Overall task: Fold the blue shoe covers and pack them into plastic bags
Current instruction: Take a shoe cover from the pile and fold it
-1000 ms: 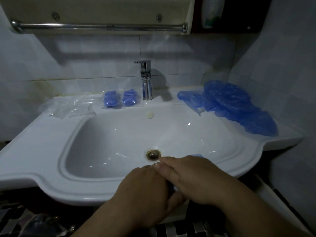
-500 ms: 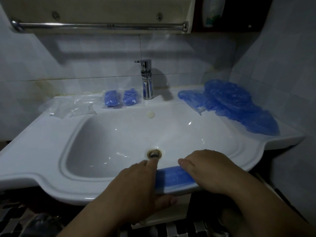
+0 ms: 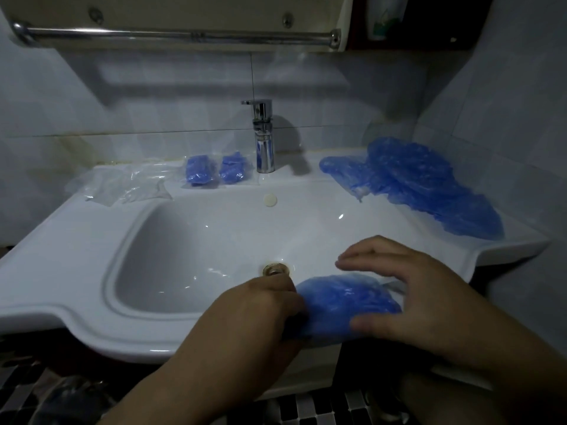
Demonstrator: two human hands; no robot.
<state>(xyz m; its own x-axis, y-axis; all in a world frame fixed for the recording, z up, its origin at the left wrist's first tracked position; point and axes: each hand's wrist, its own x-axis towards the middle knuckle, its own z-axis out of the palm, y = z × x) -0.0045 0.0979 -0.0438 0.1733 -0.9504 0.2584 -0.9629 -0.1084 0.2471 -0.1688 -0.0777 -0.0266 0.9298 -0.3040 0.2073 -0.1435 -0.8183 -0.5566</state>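
Half a second ago the crinkled blue plastic shoe cover (image 3: 343, 302) lay as a thin flat strip under both hands. Now it bulges into a thicker, rounded bundle, and the right hand (image 3: 408, 302) has lifted off it and opened.

Taking the brass drain ring (image 3: 274, 269) as the clock's centre and the chrome tap (image 3: 264, 136) as 12 o'clock, that cover sits at about 5 o'clock on the front rim of the white ceramic washbasin (image 3: 76, 265), between the two hands. The left hand (image 3: 254, 311), at 6 o'clock, has its fingers curled round the cover's left end. The fingertips are blurred, so the exact hold is unclear. The right hand is at 4 o'clock with its fingers spread and straight above the cover's far edge. Its thumb lies along the near edge, touching the plastic.

At 2 o'clock a loose pile of blue shoe covers (image 3: 423, 185) spreads over the basin's right ledge. At 11 o'clock, just left of the tap, two small clear bags stuffed with folded blue covers (image 3: 199, 170) stand side by side. Farther out at 10 o'clock lie the crumpled empty clear plastic bags (image 3: 129, 185). A round metal rail (image 3: 178, 35) runs across the wall at 12 o'clock, well above the tap.
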